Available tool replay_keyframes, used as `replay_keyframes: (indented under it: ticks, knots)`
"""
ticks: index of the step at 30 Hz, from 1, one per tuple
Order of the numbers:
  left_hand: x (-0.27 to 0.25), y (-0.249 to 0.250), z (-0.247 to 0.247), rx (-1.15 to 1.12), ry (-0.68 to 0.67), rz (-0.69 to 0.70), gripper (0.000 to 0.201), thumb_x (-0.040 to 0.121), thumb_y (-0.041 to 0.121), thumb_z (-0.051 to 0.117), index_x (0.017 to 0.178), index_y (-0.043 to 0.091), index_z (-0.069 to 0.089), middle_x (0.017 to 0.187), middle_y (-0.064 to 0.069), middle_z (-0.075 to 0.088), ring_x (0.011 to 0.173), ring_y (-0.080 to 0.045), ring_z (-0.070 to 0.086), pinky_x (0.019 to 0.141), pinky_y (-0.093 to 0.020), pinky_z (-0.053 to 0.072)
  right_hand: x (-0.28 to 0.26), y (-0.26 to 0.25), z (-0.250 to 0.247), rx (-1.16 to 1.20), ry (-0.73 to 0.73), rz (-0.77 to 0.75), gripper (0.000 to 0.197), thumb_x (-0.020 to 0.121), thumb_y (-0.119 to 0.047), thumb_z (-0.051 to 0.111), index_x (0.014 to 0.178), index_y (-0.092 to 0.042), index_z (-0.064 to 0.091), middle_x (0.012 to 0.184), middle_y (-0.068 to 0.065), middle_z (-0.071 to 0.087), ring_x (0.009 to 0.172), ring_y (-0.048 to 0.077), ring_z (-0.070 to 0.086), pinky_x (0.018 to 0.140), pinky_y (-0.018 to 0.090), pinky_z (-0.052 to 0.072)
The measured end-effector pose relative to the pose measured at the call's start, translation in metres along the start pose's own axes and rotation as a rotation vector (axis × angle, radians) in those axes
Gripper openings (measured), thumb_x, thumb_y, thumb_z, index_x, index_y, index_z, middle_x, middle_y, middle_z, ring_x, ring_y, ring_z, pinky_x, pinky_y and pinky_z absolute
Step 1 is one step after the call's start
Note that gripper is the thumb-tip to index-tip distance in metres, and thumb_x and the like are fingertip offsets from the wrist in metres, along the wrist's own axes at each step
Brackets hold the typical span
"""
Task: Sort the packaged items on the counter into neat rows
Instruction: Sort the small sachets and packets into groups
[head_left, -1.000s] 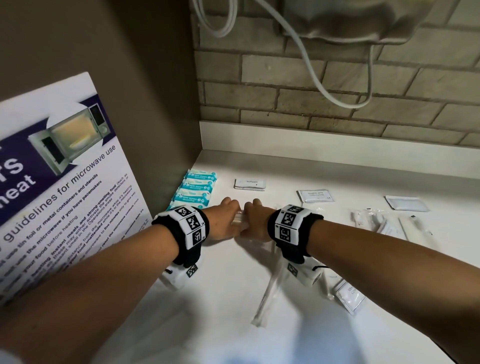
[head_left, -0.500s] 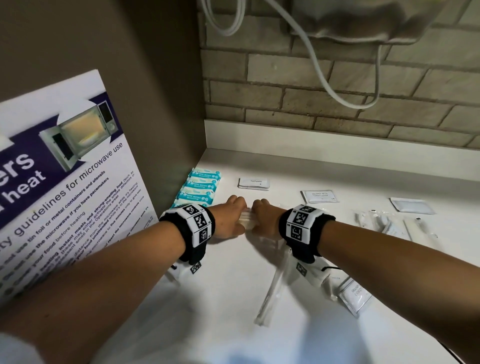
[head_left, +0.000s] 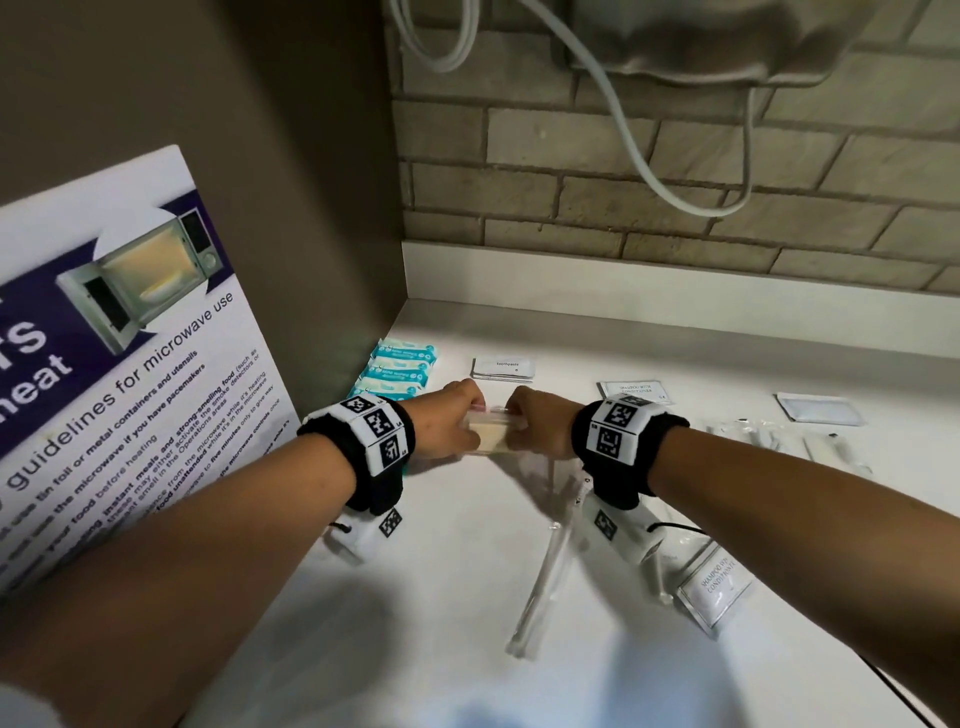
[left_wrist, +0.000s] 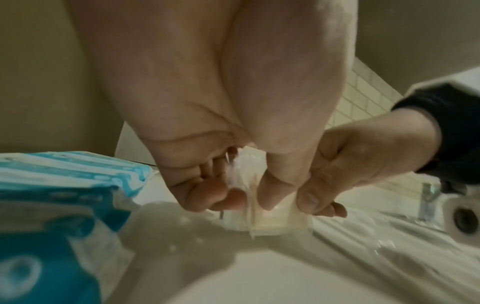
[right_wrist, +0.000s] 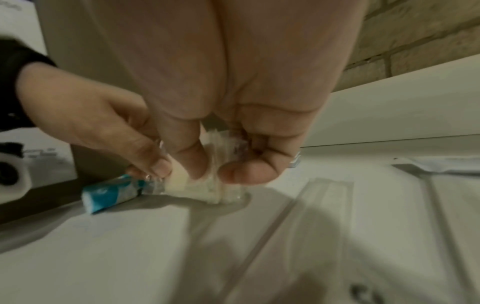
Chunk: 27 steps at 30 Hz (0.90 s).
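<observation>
Both hands pinch one small clear-wrapped cream packet (head_left: 491, 434) just above the white counter (head_left: 441, 597). My left hand (head_left: 449, 423) holds its left end, my right hand (head_left: 537, 428) its right end. In the left wrist view, thumb and fingers of my left hand (left_wrist: 233, 195) close on the packet (left_wrist: 272, 220). The right wrist view has my right hand (right_wrist: 210, 168) gripping the same packet (right_wrist: 197, 190). A row of teal wipe packs (head_left: 400, 369) lies to the left along the wall. White sachets (head_left: 503, 368), (head_left: 635, 392) lie behind the hands.
A microwave poster (head_left: 119, 374) leans at the left. A long clear-wrapped stick (head_left: 543, 577) lies under my right wrist, with a shampoo sachet (head_left: 717, 587) to its right. More clear packets (head_left: 779, 439) and a white sachet (head_left: 818, 408) lie at the far right. A brick wall (head_left: 675, 182) stands behind.
Both hands have stayed together on the cream packet and have lifted it slightly, so more of it shows between them. The other items have not moved.
</observation>
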<state>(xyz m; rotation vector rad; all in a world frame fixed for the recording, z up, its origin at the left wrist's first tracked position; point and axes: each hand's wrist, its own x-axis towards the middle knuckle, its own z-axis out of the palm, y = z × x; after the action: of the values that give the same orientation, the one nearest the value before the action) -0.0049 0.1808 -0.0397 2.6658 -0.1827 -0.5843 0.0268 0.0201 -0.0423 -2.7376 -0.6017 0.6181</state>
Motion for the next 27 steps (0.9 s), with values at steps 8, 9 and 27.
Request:
replay_keyframes:
  ticks: [8, 9, 27]
  knots:
    - [0.013, -0.007, -0.021, -0.215, 0.080, -0.020, 0.049, 0.085, 0.024, 0.068, 0.121, 0.021, 0.035, 0.117, 0.000, 0.051, 0.096, -0.019, 0.055, 0.083, -0.028, 0.045, 0.022, 0.015, -0.027, 0.261, 0.022, 0.119, 0.043, 0.072, -0.027, 0.081, 0.101, -0.017, 0.052, 0.092, 0.000, 0.054, 0.086, 0.020, 0.052, 0.076, 0.030, 0.043]
    - [0.016, -0.008, -0.023, -0.227, 0.090, -0.029, 0.048, 0.085, 0.026, 0.069, 0.119, 0.022, 0.036, 0.117, 0.000, 0.050, 0.096, -0.018, 0.054, 0.083, -0.028, 0.044, 0.025, 0.016, -0.029, 0.310, 0.006, 0.137, 0.038, 0.072, -0.025, 0.081, 0.094, -0.017, 0.051, 0.086, 0.001, 0.055, 0.080, 0.020, 0.053, 0.072, 0.029, 0.044]
    - [0.059, -0.019, -0.018, -0.439, 0.104, -0.198, 0.045, 0.086, 0.016, 0.071, 0.119, 0.010, 0.040, 0.090, 0.000, 0.058, 0.063, -0.011, 0.061, 0.053, -0.015, 0.048, 0.045, 0.014, -0.023, 0.453, -0.011, 0.307, 0.067, 0.062, -0.015, 0.069, 0.118, -0.004, 0.036, 0.077, 0.010, 0.067, 0.065, 0.023, 0.061, 0.067, 0.034, 0.053]
